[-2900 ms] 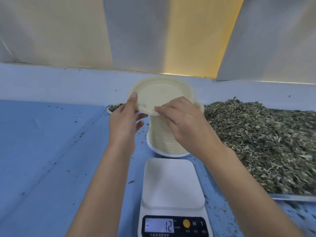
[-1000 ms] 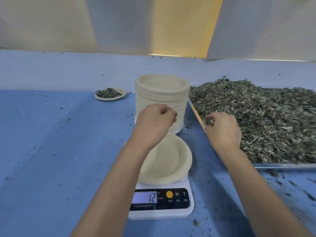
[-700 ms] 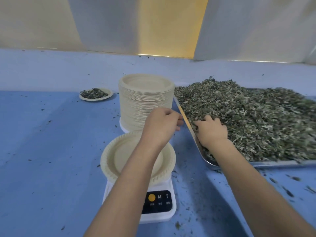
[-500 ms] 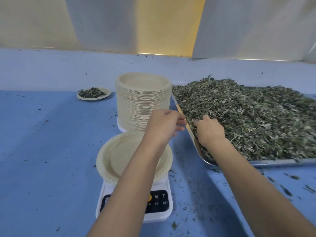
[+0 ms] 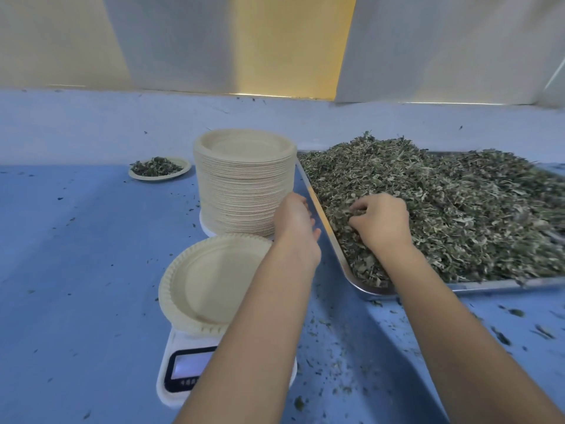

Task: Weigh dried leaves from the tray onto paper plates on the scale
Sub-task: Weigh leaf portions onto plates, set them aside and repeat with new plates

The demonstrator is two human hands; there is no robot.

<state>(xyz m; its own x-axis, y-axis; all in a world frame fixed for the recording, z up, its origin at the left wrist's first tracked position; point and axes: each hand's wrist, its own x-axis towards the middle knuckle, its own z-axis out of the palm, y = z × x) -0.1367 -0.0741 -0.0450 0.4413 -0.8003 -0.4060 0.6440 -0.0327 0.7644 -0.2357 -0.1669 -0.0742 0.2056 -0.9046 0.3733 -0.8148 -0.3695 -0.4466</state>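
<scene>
Empty paper plate (image 5: 211,280) seated on scale (image 5: 186,368), lower centre — nothing weighed yet. Dried leaves (image 5: 458,203) in tray (image 5: 489,285), right of frame, clutched by right hand (image 5: 382,224). Left hand (image 5: 295,223) loosely curled, nothing held. One filled plate (image 5: 159,170) parked upper left — tall stack (image 5: 244,191) left to fill.

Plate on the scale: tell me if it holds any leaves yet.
No: the plate on the scale is bare, while the right hand grips leaves in the tray.
</scene>
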